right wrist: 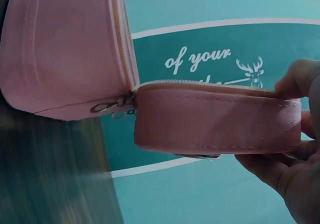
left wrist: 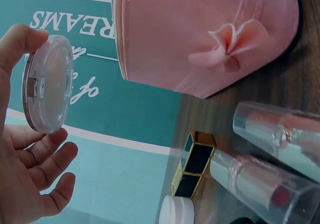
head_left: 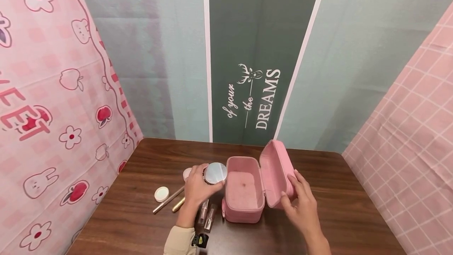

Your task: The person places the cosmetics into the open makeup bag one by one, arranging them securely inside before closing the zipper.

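Note:
My left hand (head_left: pixel 197 187) holds a round compact (head_left: pixel 215 173) by its edge, just left of the case opening. In the left wrist view the compact (left wrist: pixel 56 84) has a clear lid, and thumb and fingers pinch its rim. A pink cosmetic case (head_left: pixel 244 216) stands unzipped on the table, with a small dark spot on its inner bottom. Its lid (head_left: pixel 286 160) is swung out to the right. My right hand (head_left: pixel 302 204) grips that lid's outer edge, thumb on the zipper side in the right wrist view, fingers beneath.
Two clear-capped lipsticks (head_left: pixel 210 218) lie left of the case. Farther left are a white round jar (head_left: pixel 161 194), a thin stick (head_left: pixel 164 203) and a gold tube (head_left: pixel 178 205). A pale round item (head_left: pixel 186 173) is partly behind my left hand. Printed cloths (head_left: pixel 184 70) surround the wooden table (head_left: pixel 339 207).

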Motion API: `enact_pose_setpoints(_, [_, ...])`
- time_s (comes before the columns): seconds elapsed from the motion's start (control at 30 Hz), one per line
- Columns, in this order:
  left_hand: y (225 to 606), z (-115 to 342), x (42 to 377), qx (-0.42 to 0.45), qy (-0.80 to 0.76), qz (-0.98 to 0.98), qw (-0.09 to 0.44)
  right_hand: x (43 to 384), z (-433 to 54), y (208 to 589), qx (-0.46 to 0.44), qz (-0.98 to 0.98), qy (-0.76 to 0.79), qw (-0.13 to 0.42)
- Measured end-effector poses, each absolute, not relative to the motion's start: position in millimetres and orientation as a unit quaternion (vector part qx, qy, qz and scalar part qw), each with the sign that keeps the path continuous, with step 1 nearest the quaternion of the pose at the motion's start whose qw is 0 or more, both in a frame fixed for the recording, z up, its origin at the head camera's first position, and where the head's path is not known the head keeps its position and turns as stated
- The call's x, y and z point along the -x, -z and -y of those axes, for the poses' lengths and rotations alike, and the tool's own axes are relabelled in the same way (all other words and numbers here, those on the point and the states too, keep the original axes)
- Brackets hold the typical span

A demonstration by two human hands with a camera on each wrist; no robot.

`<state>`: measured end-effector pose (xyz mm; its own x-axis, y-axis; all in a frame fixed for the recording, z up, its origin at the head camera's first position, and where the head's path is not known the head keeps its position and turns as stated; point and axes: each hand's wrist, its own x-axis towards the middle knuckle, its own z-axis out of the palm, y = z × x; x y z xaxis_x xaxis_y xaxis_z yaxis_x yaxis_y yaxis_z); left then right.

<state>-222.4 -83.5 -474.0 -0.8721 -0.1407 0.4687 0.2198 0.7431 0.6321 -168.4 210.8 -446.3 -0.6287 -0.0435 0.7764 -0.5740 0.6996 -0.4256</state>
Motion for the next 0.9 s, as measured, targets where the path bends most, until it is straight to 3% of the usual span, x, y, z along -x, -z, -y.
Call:
enact_pose_setpoints(0.2, [469,75,228,0.032,0.348,0.908,0.231,169,-219,449,-0.185,0.837,-0.342,0.384])
enact_pose_setpoints(0.6, [465,60,237,0.037,0.341,0.917,0.204,165,-236,448,-0.184,0.891,-0.293,0.295])
enact_pose_setpoints(0.9, [461,49,246,0.058,0.335,0.923,0.18,166,-239,450,-0.184,0.897,-0.27,0.299])
